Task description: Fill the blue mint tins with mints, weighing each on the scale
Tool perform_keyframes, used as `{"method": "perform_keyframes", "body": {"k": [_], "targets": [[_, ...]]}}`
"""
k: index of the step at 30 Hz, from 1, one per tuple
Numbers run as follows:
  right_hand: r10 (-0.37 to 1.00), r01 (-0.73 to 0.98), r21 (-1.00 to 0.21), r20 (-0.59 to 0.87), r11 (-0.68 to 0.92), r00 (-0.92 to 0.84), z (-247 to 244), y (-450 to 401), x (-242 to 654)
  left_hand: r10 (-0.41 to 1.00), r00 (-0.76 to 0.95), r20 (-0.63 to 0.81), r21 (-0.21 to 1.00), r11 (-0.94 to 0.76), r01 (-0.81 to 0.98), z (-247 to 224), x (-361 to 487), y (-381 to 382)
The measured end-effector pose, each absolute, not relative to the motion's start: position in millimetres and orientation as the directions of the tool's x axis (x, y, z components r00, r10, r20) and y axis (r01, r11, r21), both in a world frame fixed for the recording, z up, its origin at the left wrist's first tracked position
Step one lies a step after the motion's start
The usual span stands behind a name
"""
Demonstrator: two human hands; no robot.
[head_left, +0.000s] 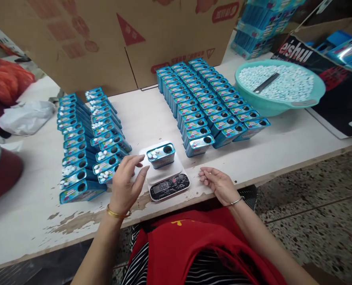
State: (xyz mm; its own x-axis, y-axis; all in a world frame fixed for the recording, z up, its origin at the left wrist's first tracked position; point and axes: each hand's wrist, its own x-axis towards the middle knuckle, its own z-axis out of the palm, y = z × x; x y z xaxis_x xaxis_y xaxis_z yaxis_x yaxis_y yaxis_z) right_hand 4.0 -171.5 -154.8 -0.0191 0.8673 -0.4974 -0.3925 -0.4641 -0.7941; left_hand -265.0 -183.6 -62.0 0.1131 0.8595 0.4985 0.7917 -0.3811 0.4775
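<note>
A blue tin (161, 160) with a round dark opening stands upright on a small white kitchen scale (176, 168); several pale tablets (154, 153) lie on its top. Digits that look like 1562 show on the scale's display (161, 187). Just left of the tin is my left hand (126, 180), thumb and fingers apart, with nothing between them. To the right of the scale, my right hand (219, 184) is closed, thumb against the fingertips. Whether a small tablet is inside that pinch is hidden.
Rows of blue tins (75, 158) with tablets on many tops stand left; more rows (199, 99) stand behind right. A turquoise basin (283, 109) holds tablets and a dark strip (266, 83). A large cardboard box (104, 47) closes the back. A dark red container (3, 174) is far left.
</note>
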Motion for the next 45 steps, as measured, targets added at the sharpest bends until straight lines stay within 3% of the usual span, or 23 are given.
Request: {"method": "perform_keyframes", "body": {"k": [7,12,20,26,31,36,38,41,45], "targets": [[0.882,-0.382,-0.813,-0.471,-0.439,-0.010,-158,-173,1,0.872,0.367,0.324,0.381,-0.475,0.793,-42,-265,-155],[0.882,-0.385,-0.813,-0.471,-0.436,-0.003,-158,-174,1,0.884,0.436,0.169,0.377,-0.466,0.800,-35,-267,-142],[0.870,-0.390,-0.784,-0.480,-0.484,-0.115,-143,-178,-20,0.883,0.441,0.161,0.500,-0.458,0.735,-28,-271,-135],[0.852,-0.395,-0.755,-0.457,-0.523,-0.255,-123,-183,-38,0.900,0.412,0.141,0.528,-0.421,0.738,-30,-275,-135],[0.750,-0.472,-0.586,-0.472,-0.659,-0.463,-101,-186,-53,0.873,0.368,0.319,0.534,-0.486,0.692,-26,-260,-149],[0.655,-0.571,-0.324,-0.422,-0.754,-0.626,-83,-186,-60,0.763,0.595,0.253,0.508,-0.628,0.589,-14,-230,-171],[0.676,-0.599,-0.321,-0.438,-0.734,-0.593,-83,-186,-53,0.787,0.520,0.332,0.479,-0.615,0.626,-12,-231,-173],[0.731,-0.618,-0.411,-0.509,-0.670,-0.455,-95,-184,-33,0.840,0.251,0.482,0.476,-0.491,0.730,-12,-248,-170],[0.787,-0.632,-0.536,-0.582,-0.560,-0.204,-124,-182,-4,0.879,0.112,0.463,0.504,-0.365,0.783,-18,-272,-166]]}}
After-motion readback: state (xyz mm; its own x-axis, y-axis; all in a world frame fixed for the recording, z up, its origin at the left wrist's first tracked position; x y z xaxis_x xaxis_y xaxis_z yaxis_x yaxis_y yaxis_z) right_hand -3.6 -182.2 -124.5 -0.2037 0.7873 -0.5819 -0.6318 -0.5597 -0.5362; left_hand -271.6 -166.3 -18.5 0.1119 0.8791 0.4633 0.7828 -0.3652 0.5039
